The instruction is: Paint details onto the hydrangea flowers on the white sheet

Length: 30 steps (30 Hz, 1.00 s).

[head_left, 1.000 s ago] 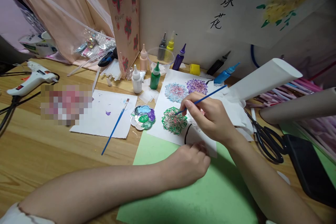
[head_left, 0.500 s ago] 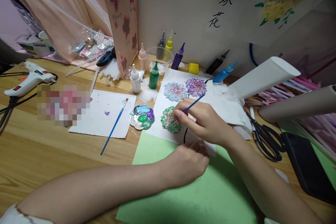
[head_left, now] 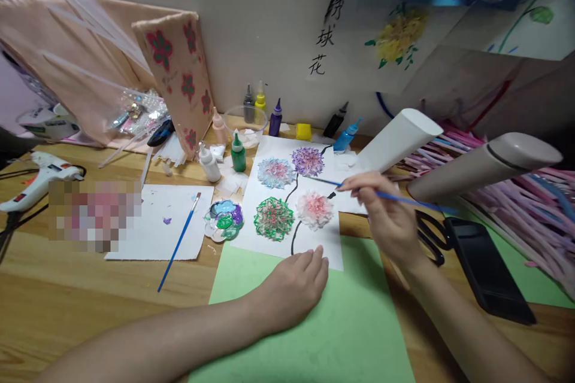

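My right hand [head_left: 389, 215] pinches a thin blue paintbrush [head_left: 406, 199], raised to the right of a white sheet [head_left: 274, 239] painted with several flowers: blue, purple, green and pink. The brush tip points left, over the sheet's right side. My left hand [head_left: 294, 287] rests on the green paper [head_left: 350, 323], fingers loosely curled, fingertips touching the white sheet's lower edge. A flower-shaped paint palette [head_left: 223, 219] lies left of the sheet.
A second blue brush [head_left: 178, 242] lies on another white paper [head_left: 153, 233]. Paint bottles [head_left: 238, 152] stand by the wall. A glue gun [head_left: 31, 182] lies far left. Scissors [head_left: 429, 236], a black case [head_left: 487, 269], paper rolls [head_left: 485, 164] and pink sticks crowd the right.
My right hand lifted the brush off the green flower and drew back to the right, uncovering the pink flower. The view tilted up. My left hand stayed at the sheet's edge.
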Tool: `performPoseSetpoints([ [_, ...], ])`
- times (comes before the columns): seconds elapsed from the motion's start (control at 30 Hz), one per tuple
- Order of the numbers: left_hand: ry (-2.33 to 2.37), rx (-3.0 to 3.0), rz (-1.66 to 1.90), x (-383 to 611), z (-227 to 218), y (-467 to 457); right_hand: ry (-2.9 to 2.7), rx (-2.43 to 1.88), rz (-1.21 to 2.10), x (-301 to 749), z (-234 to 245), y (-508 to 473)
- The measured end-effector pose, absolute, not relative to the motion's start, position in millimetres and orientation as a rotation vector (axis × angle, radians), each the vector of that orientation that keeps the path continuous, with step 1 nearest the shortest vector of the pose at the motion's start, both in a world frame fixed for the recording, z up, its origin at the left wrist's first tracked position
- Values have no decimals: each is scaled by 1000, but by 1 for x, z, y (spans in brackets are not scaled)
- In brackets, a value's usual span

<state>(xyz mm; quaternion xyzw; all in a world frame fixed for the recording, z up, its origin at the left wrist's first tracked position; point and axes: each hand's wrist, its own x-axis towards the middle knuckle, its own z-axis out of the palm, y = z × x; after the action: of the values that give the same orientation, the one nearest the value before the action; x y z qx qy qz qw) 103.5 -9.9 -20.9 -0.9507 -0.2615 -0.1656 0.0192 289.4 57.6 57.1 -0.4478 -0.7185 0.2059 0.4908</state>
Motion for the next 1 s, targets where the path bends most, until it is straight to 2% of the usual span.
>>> performPoseSetpoints([
  [0.1,-857,-2976,-506,105,-13,-15,-1627,-1163,660,313,21,32],
  [0.23,-918,-2998,-683,78,12,-17,-1112,-1192,946,327,-10,4],
  [0.33,-1393,-2770,-739,28,30,-9,-820,-1153,1118,325,-15,-4],
  [0.43,-1827,-2543,-524,-25,37,5,-787,-1115,1226,322,-14,-5],
  [0.6,-2048,-2657,-294,-50,38,21,-803,-1097,1281,323,-15,-6],
  [0.77,-2149,-2707,-366,-39,46,25,-770,-1105,1256,326,-19,-6],
  [1.0,-2633,-2113,-390,-44,48,15,-735,-1106,1280,327,-22,-2],
])
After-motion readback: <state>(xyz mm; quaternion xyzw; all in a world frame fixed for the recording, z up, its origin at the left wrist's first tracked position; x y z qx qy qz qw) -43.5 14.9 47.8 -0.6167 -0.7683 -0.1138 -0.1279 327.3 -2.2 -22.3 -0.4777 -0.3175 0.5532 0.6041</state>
